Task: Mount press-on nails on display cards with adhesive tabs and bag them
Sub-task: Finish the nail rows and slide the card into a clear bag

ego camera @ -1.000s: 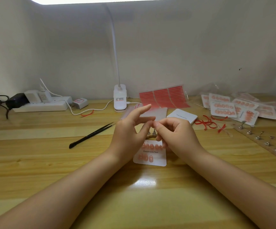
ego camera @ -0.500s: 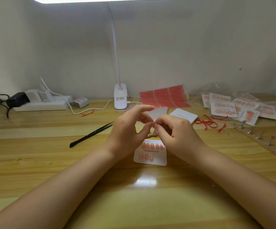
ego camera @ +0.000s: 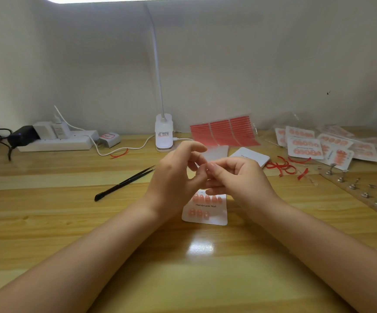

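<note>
Both my forearms reach in from the lower corners and meet above the middle of the wooden table (ego camera: 47, 222). My left hand (ego camera: 176, 177) is raised with the wrist bent, the index finger arched over the top and the thumb angled toward the other hand. My right hand (ego camera: 239, 177) has its fingers curled, the tips pressed against the left thumb and fingers. Whatever they pinch between them is too small and hidden for me to tell. The display card (ego camera: 205, 211) lies flat on the table just below and nearer me than the fingertips, its top edge covered by them; it carries a full upper row of pink nails and three in the lower row.
</note>
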